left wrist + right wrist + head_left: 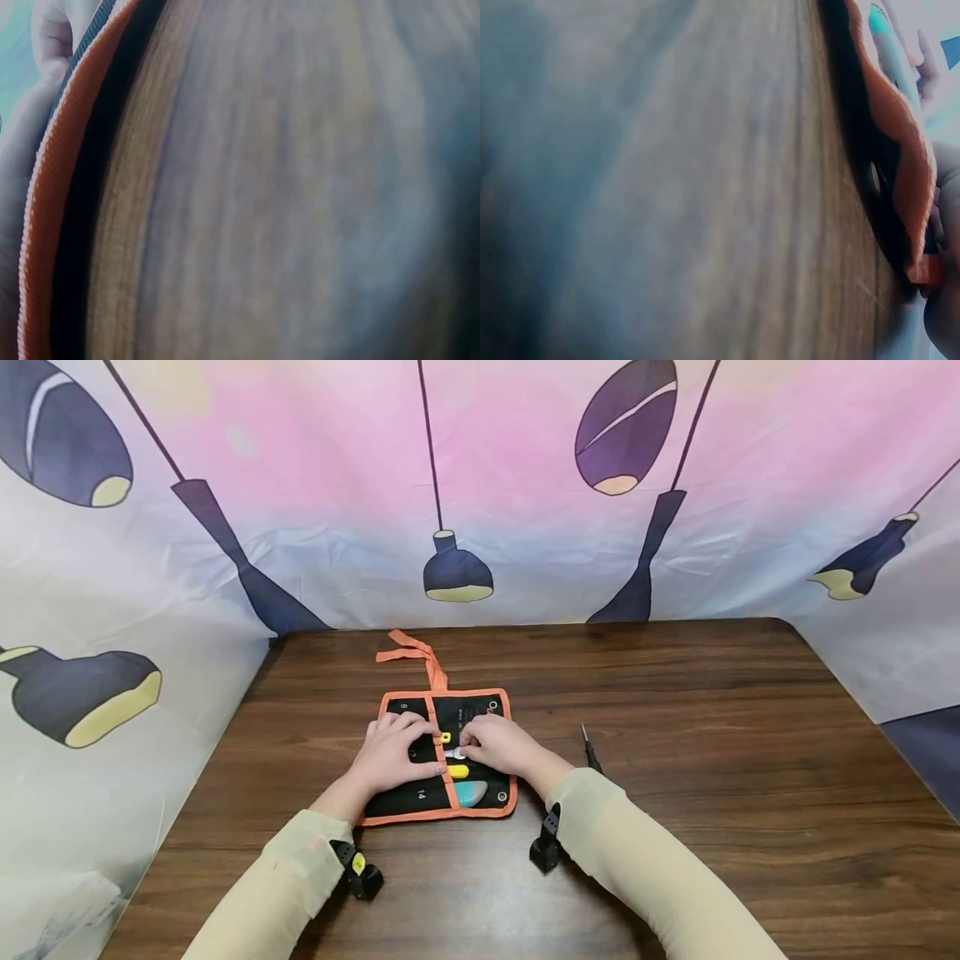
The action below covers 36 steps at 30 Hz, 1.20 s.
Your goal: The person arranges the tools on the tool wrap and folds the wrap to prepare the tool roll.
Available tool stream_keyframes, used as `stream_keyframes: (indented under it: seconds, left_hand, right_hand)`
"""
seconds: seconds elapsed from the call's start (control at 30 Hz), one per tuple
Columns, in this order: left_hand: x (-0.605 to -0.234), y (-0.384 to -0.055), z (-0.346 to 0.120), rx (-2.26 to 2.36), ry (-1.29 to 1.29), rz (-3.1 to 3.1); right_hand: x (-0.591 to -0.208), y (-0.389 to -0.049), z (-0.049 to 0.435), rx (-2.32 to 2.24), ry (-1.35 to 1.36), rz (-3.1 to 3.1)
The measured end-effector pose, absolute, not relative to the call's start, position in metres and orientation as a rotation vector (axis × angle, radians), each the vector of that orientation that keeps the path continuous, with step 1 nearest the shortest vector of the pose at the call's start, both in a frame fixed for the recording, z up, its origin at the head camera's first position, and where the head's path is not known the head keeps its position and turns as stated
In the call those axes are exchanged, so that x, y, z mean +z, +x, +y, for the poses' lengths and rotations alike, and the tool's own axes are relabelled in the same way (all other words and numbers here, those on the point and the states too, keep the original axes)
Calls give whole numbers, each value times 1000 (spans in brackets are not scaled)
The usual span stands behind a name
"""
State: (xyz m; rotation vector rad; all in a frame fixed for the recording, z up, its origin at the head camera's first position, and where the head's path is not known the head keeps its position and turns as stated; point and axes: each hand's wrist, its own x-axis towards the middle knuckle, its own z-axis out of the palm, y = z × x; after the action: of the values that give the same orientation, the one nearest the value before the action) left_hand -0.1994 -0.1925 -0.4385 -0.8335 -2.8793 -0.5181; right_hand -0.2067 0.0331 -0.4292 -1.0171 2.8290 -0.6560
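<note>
A black tool pouch (pixel 397 804) with orange trim lies unrolled on the table. My left hand (pixel 387 753) rests across its left half, fingers spread and fingertips at the orange middle band. Over the right half, my right hand (pixel 495 745) pinches the end of a silver metal tool (pixel 454 753) that sits in a slot of the band; its kind is hidden by the fingers. Beside it in the slots are a small yellow-ended tool (pixel 446 737), a yellow handle (pixel 458 771) and a teal and grey handle (pixel 470 793). Both wrist views catch mostly blurred table and the pouch's orange edge (pixel 64 157).
A screwdriver (pixel 590 752) with a black handle lies on the wooden table (pixel 712 718) right of the pouch, partly behind the right sleeve. Orange tie straps (pixel 427 658) stretch from the pouch's far edge. A printed curtain (pixel 525 527) hangs behind the table.
</note>
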Motion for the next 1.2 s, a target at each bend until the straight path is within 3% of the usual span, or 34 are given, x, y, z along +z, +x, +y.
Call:
stream_keyframes:
  seconds: [0.63,1.2]
  left_hand:
    - [-434,-210,-203,-529,-855,-2905]
    - [-433,-215,-197,-481,-868,-2950]
  right_hand:
    - [-423,-212,67,-803,-900,2869]
    - [-419,-206,129,-782,-816,2969]
